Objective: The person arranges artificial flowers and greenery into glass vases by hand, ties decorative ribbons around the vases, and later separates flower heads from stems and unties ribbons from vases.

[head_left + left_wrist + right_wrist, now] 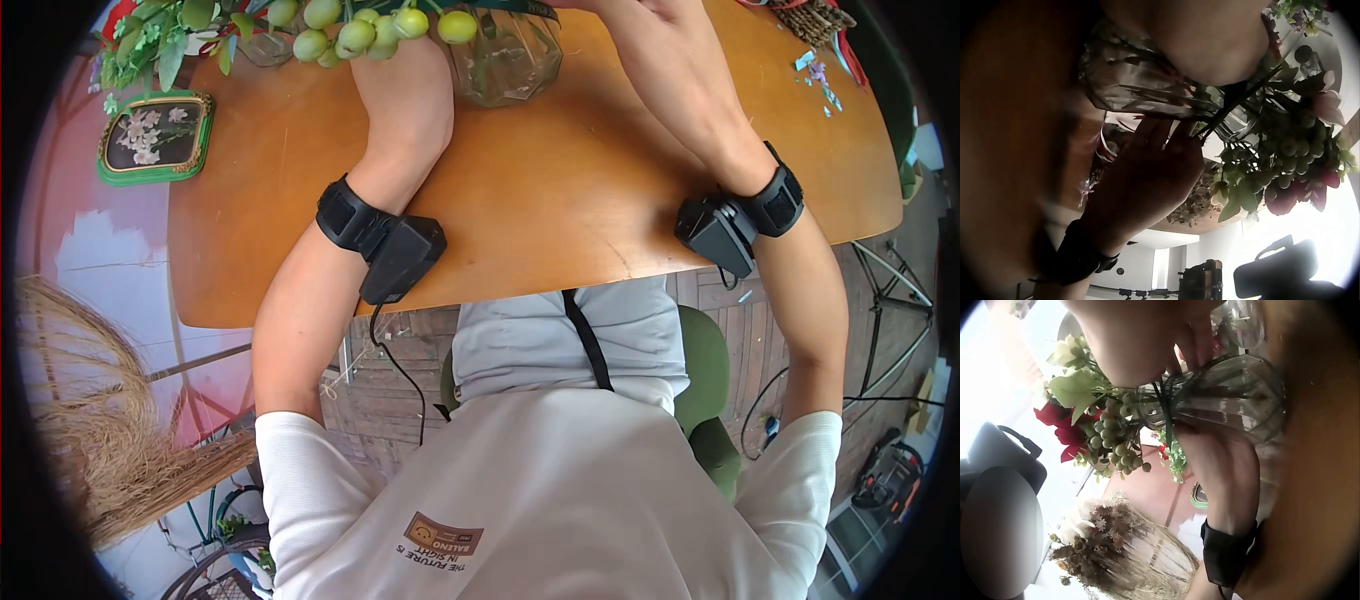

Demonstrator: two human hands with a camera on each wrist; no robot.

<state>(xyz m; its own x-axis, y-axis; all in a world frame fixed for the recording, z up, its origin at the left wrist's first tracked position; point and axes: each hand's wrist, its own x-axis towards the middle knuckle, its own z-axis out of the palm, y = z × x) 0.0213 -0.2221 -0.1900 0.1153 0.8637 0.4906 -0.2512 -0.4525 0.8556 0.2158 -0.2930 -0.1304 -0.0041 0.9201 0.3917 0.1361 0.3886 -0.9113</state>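
Top centre of the head view, a clear faceted glass vase [505, 60] sits on the bench [560, 190], stuffed with green berry stems [375, 28]. Both hands cup it: left hand [1225, 459] and right hand [1147, 175], fingers curled round the glass.

Framed flower picture [156, 137], dried grass [75, 430]

1. the vase [505, 62] is clear glass with a faint green tint.
2. the berries [358, 33] are pale yellow-green; the leaves [160, 30] are green.
3. red petals [1060, 425] show among the stems.
4. the table [560, 190] is warm orange-brown wood.
5. the picture frame [155, 138] is green with a gold edge, holding white flowers on black.
6. the wrist straps [345, 215] are black.
7. the shirt [560, 500] is white with a brown logo.
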